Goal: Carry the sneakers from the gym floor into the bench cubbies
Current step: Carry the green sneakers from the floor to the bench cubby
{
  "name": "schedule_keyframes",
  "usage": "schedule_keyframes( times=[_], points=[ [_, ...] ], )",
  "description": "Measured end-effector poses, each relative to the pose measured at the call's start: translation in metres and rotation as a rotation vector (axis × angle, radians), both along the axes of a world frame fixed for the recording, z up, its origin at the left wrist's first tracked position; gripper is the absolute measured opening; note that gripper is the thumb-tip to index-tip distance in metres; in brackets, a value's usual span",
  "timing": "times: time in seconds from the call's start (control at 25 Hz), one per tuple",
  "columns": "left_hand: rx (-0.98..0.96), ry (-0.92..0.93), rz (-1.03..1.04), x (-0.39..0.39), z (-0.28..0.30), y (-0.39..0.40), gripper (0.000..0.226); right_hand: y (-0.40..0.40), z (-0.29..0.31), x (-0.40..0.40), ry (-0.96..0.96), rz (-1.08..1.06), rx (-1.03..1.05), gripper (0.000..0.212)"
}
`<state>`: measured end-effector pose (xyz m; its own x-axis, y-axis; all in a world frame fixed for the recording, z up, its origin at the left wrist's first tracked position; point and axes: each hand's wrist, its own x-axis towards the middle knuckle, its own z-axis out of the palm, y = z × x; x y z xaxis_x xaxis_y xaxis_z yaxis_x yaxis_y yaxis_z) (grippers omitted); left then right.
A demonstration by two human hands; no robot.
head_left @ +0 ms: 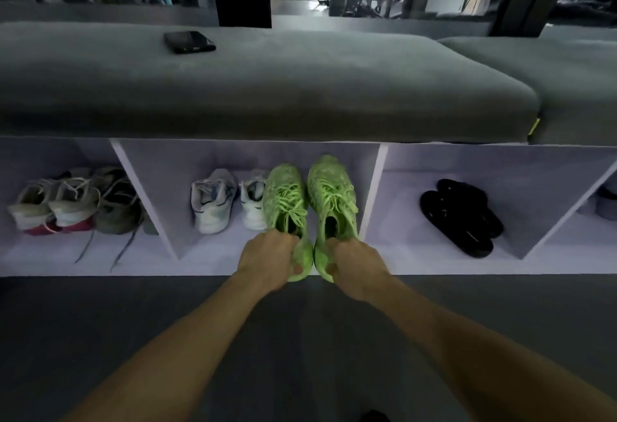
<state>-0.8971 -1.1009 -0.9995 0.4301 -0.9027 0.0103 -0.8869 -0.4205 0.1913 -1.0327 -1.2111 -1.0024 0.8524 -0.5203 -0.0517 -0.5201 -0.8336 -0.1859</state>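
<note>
Two bright green sneakers point toe-first into the middle cubby (374, 194) of the bench. My left hand (265, 259) grips the heel of the left green sneaker (285, 203). My right hand (359, 266) grips the heel of the right green sneaker (332, 194). Both heels stick out over the cubby's front edge. A pair of white sneakers (213, 203) stands in the same cubby, just left of the green ones.
The left cubby holds several worn sneakers (76, 203) with trailing laces. Black slippers (462, 216) lie in the right cubby. A dark phone (189, 42) rests on the grey bench cushion (267, 87). Dark gym floor (100, 321) lies in front of the bench.
</note>
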Motion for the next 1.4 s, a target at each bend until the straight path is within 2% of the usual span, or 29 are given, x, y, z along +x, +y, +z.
schedule_keyframes(
  times=[0.24, 0.4, 0.56, 0.8, 0.92, 1.16, 1.4],
  points=[
    [0.017, 0.042, 0.023, 0.067, -0.059, -0.083, 0.035, -0.075, -0.062, 0.07, 0.048, -0.047, 0.004, 0.028],
    [0.04, 0.05, 0.058, 0.101, -0.099, -0.129, 0.025, -0.118, -0.097, 0.109, 0.049, -0.073, -0.004, 0.028],
    [0.064, 0.094, 0.121, 0.127, -0.128, -0.157, 0.042, -0.149, -0.114, 0.136, 0.031, -0.069, -0.058, 0.036],
    [-0.005, 0.079, 0.133, 0.148, -0.141, -0.18, 0.045, -0.173, -0.131, 0.162, -0.009, -0.073, -0.172, 0.046],
    [-0.06, 0.108, 0.086, 0.152, -0.141, -0.179, 0.052, -0.177, -0.13, 0.163, -0.058, -0.08, -0.158, 0.048],
    [-0.076, 0.053, 0.09, 0.153, -0.113, -0.156, 0.074, -0.167, -0.115, 0.15, -0.137, -0.093, -0.172, 0.075],
    [-0.186, 0.036, 0.054, 0.114, -0.046, -0.096, 0.083, -0.121, -0.051, 0.106, -0.191, -0.032, -0.164, 0.086]
  ],
)
